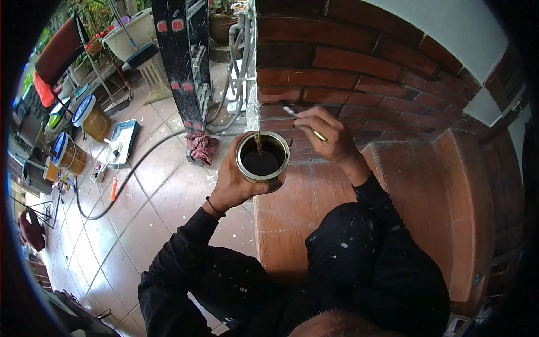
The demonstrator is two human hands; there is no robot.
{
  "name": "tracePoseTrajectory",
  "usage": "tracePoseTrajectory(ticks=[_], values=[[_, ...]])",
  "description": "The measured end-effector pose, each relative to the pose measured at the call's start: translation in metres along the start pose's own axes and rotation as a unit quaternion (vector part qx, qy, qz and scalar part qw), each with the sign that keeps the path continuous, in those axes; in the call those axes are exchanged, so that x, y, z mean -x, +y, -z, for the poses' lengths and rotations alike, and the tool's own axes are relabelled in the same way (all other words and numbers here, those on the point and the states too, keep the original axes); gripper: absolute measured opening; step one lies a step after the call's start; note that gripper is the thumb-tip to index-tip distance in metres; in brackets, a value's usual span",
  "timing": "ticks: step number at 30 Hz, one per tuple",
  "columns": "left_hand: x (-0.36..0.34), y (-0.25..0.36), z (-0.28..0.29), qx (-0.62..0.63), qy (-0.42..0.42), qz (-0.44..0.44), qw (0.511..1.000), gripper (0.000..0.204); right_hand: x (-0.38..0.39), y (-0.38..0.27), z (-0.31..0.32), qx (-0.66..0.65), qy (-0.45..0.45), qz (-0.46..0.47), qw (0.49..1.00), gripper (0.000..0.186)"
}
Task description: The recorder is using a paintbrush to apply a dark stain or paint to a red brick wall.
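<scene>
My left hand (233, 178) is wrapped round an open metal can (243, 171) of dark liquid, held above the tiled step. A thin brown stick (259, 143) stands up from the liquid at the can's far side. In my right hand (332, 137) a slim paintbrush (290, 110) is gripped, its dark bristles at or close to the brick wall (342, 64); whether they touch I cannot tell. Bricks near the brush look darker and wet in places. The brush handle's end (320, 136) shows below my fingers.
A crumpled reddish rag (202, 148) lies by the foot of a black, paint-spotted ladder (178, 62). A dark hose (147, 201) curves over the floor tiles. Two lidded buckets (92, 119) (70, 154) and a paint tray (124, 141) stand at left. Terracotta steps (415, 185) rise at right.
</scene>
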State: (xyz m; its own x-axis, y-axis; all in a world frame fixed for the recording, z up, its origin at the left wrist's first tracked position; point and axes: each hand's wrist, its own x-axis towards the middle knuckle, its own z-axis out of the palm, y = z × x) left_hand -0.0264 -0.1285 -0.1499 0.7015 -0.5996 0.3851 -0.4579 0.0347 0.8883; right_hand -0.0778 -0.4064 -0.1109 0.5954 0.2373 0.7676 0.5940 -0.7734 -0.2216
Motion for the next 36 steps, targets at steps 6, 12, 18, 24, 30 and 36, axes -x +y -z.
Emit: tracePoseTrajectory(ticks=[6, 12, 18, 24, 30, 36], values=[[0.008, 0.010, 0.004, 0.006, -0.048, 0.000, 0.999, 0.112, -0.028, 0.003, -0.035, -0.069, -0.051, 0.058, 0.995, 0.023], [0.009, 0.013, 0.004, -0.069, -0.075, -0.023, 0.995, 0.112, -0.001, 0.004, -0.015, 0.059, -0.046, 0.010, 0.997, 0.018], [0.006, 0.018, 0.002, -0.082, -0.081, -0.038, 0.993, 0.111, -0.017, -0.009, -0.018, -0.058, 0.004, 0.015, 0.998, 0.021], [0.005, 0.021, -0.005, -0.090, -0.107, -0.043, 0.989, 0.110, -0.006, 0.008, -0.027, -0.006, -0.056, 0.018, 0.998, 0.019], [0.006, 0.012, -0.007, -0.073, -0.120, -0.046, 0.989, 0.112, 0.062, 0.037, 0.040, 0.130, 0.042, -0.099, 0.986, 0.017], [-0.001, 0.015, -0.015, -0.061, -0.121, -0.053, 0.989, 0.115, 0.119, 0.061, 0.109, 0.282, 0.069, -0.165, 0.942, 0.016]])
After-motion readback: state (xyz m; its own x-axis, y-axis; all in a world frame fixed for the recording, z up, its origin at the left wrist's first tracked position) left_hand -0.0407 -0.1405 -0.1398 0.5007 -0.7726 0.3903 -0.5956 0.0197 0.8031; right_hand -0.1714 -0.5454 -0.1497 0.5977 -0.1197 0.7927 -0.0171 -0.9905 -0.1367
